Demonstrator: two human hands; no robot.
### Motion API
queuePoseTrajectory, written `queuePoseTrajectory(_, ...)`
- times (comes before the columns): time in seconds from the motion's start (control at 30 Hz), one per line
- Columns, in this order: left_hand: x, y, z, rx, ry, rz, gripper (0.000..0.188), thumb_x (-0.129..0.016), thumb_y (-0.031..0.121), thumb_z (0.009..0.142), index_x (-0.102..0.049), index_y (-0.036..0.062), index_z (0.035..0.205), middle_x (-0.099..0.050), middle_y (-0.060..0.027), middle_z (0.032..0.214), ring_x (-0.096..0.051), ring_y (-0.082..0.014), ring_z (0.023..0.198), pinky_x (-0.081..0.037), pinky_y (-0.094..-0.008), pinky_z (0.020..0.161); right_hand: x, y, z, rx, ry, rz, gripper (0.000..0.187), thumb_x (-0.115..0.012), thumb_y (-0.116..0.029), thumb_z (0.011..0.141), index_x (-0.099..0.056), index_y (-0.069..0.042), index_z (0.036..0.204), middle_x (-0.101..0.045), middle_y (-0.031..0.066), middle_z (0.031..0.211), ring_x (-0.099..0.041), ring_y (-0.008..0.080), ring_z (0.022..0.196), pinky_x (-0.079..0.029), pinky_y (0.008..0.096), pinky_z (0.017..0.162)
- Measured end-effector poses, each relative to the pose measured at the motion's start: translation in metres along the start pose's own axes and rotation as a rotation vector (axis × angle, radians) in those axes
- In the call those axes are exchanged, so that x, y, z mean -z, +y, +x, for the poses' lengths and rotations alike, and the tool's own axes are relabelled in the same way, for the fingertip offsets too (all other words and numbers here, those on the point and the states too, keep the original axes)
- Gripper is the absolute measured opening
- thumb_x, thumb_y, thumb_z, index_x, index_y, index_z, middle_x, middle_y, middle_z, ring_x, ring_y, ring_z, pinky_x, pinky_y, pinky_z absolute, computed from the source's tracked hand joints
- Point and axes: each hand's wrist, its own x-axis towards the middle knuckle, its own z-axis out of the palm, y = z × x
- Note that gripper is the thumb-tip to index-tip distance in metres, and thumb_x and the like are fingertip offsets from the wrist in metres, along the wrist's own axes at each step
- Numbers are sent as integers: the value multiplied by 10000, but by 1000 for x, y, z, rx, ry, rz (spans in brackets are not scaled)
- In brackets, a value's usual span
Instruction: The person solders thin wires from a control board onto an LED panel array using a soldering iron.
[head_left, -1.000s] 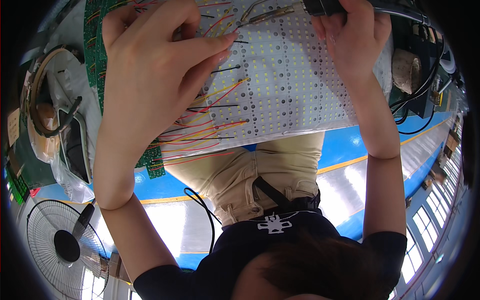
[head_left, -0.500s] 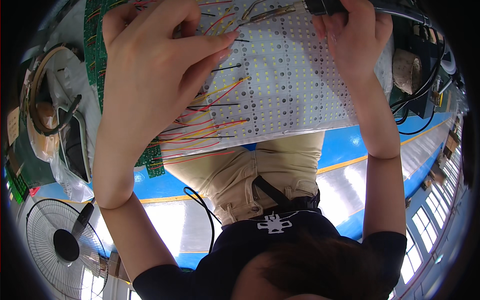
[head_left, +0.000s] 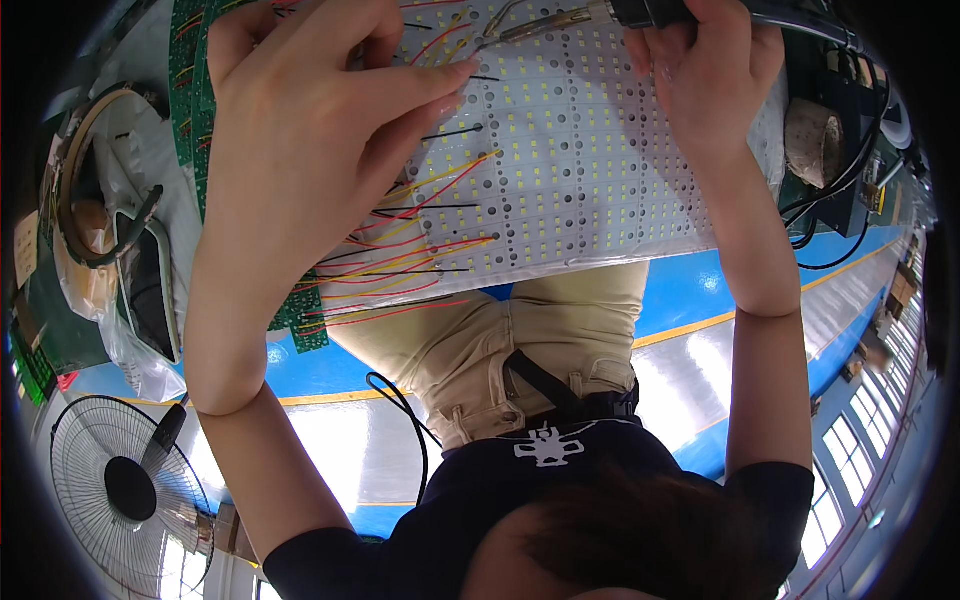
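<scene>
My right hand (head_left: 705, 80) grips a soldering iron (head_left: 640, 12) by its dark handle. The iron's metal shaft points left, its tip close to my left fingertips. A thin bent metal tube (head_left: 497, 18) runs above the shaft. My left hand (head_left: 310, 130) is closed in a pinch of thumb and forefinger by the tip, on what looks like a thin wire; the fingers hide most of it. Under both hands lies a pale panel (head_left: 545, 190) dotted with small yellow squares and round holes. Red, yellow and black wires (head_left: 400, 265) spread over its left part.
Green circuit boards (head_left: 190, 100) with wires lie along the panel's left edge. A tape roll (head_left: 815, 140) and black cables (head_left: 850, 200) are at right. Further left are a ring-shaped object (head_left: 65, 190) and plastic bags (head_left: 140, 365). A fan (head_left: 130, 488) stands at lower left.
</scene>
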Motion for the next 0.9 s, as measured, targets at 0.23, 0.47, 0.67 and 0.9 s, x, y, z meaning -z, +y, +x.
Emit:
queuePoseTrajectory(0.23,-2,-1,0,7,-3,-9,232,-811,240,818,-822,234,1049,-507,28,865,-521,-149,724,-343,-389,856,0,5,1,22,-33,39,221,-578,-106,987,-449,-60,814,-392,0,477,-327,106,325,-352,272,325)
queuePoseTrajectory(0.47,-1,0,-1,0,-4,-5,232,-811,237,817,-823,234,1049,-508,29,865,-523,-148,724,-344,-388,859,2,6,0,37,-51,52,219,-579,-105,985,-446,-60,817,-397,-1,478,-328,106,324,-356,272,324)
queuePoseTrajectory(0.67,-2,0,-1,8,-6,2,231,-812,240,818,-822,240,1049,-511,33,870,-532,-147,731,-359,-412,891,-4,2,-3,20,11,-16,216,-578,-99,986,-446,-62,819,-393,-2,478,-328,101,326,-352,271,326)
queuePoseTrajectory(0.9,-3,0,-1,6,7,2,224,-814,240,818,-821,241,1042,-519,35,876,-539,-144,737,-361,-412,894,-1,3,-2,53,-16,-11,219,-579,-99,990,-444,-60,821,-391,2,481,-332,101,331,-357,269,335)
